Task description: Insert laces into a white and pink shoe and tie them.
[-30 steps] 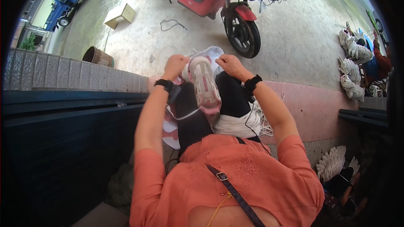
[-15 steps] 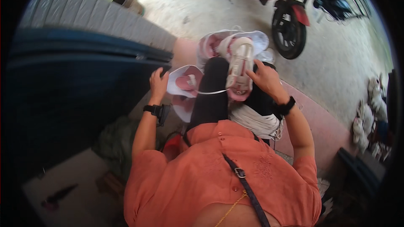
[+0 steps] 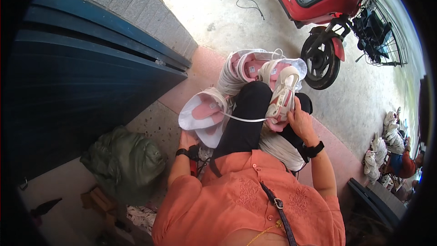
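Note:
Fingers of my right hand [image 3: 301, 122] are closed on the side of a white and pink shoe upper [image 3: 283, 98], which lies over my right knee. A thin white strip [image 3: 246, 119] runs from it across my black-clad left thigh to another upper [image 3: 200, 111] with a pink lining, beside that thigh. Below this second upper, a similar white and pink piece [image 3: 211, 134] hangs down. My left hand [image 3: 186, 139] is at the lower edge of these pieces, its fingers mostly hidden. Beyond my knees, several stacked uppers [image 3: 248, 66] lie in a row.
A bundle of white uppers [image 3: 282, 148] sits by my right thigh. Left are a blue metal door [image 3: 91, 77] and a green sack [image 3: 127, 159]. A red scooter [image 3: 314, 0] stands ahead. Far right, a person [image 3: 407, 164] is near white bundles [image 3: 378, 150].
My left hand has come back toward my body, from left of the pink-lined upper to beneath it. My right hand stays on its upper. The whole view has shifted.

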The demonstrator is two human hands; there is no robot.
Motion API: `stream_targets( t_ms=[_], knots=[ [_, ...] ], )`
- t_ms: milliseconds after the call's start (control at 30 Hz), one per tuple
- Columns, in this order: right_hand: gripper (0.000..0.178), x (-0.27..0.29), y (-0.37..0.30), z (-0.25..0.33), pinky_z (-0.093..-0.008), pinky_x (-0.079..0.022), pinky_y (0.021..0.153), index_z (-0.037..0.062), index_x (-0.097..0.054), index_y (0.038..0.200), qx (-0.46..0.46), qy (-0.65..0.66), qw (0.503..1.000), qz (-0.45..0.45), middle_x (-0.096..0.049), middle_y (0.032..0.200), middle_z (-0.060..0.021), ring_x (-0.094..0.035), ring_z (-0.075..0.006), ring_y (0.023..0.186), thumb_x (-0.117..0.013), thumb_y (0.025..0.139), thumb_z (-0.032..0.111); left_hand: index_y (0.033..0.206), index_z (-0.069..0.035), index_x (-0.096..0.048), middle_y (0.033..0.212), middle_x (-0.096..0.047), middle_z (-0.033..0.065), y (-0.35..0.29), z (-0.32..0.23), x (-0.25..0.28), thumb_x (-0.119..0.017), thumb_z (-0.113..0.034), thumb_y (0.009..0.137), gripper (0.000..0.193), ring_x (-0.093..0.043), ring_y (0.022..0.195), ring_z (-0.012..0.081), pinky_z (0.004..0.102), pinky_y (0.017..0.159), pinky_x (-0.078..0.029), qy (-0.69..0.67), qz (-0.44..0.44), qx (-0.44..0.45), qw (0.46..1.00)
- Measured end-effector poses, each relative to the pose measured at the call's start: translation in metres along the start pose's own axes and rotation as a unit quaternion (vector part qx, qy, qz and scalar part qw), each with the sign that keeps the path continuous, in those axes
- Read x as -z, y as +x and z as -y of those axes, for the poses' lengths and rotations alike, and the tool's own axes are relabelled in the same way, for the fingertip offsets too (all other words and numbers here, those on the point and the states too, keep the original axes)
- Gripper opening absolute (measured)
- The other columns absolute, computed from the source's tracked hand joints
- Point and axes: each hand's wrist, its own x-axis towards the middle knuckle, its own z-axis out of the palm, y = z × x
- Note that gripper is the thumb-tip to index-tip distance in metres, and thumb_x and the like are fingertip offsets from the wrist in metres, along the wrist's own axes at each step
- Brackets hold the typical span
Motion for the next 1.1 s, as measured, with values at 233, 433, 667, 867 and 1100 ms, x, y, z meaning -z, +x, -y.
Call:
stream_targets(
  t_ms=[233, 433, 667, 867, 1100],
  knots=[
    [0.064, -0.018, 0.014, -0.004, -0.0548, -0.052, 0.058, -0.0018, -0.031, 0.147, 0.004, -0.021, 1.000, 0.001, -0.067, 0.072, -0.0254, -0.066, -0.0446, 0.063, -0.054, 0.093, 0.023, 0.137, -0.014, -0.056, 0.135, -0.059, 0.0103, 0.047, -0.068, -0.031, -0.052, -0.058, 0.096, 0.060, -0.056, 0.123, 0.0327, 0.0523, 0.105, -0.046, 0.080, 0.067, 0.026, 0.994],
    [0.060, -0.014, 0.013, 0.006, -0.0571, -0.051, 0.060, -0.0002, -0.030, 0.147, -0.016, 0.000, 0.999, 0.028, -0.066, 0.073, -0.0277, -0.065, -0.0473, 0.064, -0.051, 0.095, 0.020, 0.151, -0.013, -0.037, 0.151, -0.045, 0.0106, 0.085, -0.104, -0.037, -0.055, -0.064, 0.094, 0.079, -0.048, 0.134, 0.0316, 0.0467, 0.111, -0.041, 0.134, 0.046, -0.013, 0.990],
    [0.057, -0.011, 0.016, 0.002, -0.0568, -0.050, 0.059, -0.0005, -0.035, 0.144, -0.018, -0.002, 1.000, 0.001, -0.065, 0.071, -0.0271, -0.064, -0.0466, 0.063, -0.053, 0.094, 0.019, 0.155, -0.010, -0.036, 0.154, -0.045, 0.0100, 0.099, -0.018, -0.090, -0.050, -0.068, 0.095, 0.085, -0.047, 0.138, 0.0324, 0.0472, 0.113, -0.039, -0.037, 0.016, -0.134, 0.990],
    [0.058, -0.020, 0.017, -0.001, -0.0561, -0.050, 0.059, 0.0000, -0.033, 0.145, -0.006, 0.010, 1.000, 0.012, -0.066, 0.072, -0.0259, -0.065, -0.0458, 0.063, -0.053, 0.094, 0.019, 0.132, -0.002, -0.058, 0.124, -0.066, 0.0166, 0.106, -0.113, -0.082, -0.053, -0.036, 0.100, 0.047, -0.064, 0.113, 0.0357, 0.0522, 0.092, -0.053, 0.051, -0.085, -0.147, 0.984],
    [0.058, -0.010, 0.004, -0.008, -0.0570, -0.051, 0.062, -0.0003, -0.034, 0.145, 0.001, 0.006, 1.000, -0.019, -0.066, 0.074, -0.0278, -0.065, -0.0467, 0.065, -0.053, 0.094, 0.018, 0.097, 0.009, -0.061, 0.079, -0.066, 0.0189, 0.028, -0.138, -0.147, -0.049, -0.001, 0.089, 0.018, -0.065, 0.055, 0.0272, 0.0375, 0.042, -0.047, 0.329, -0.200, -0.137, 0.913]
  ],
)
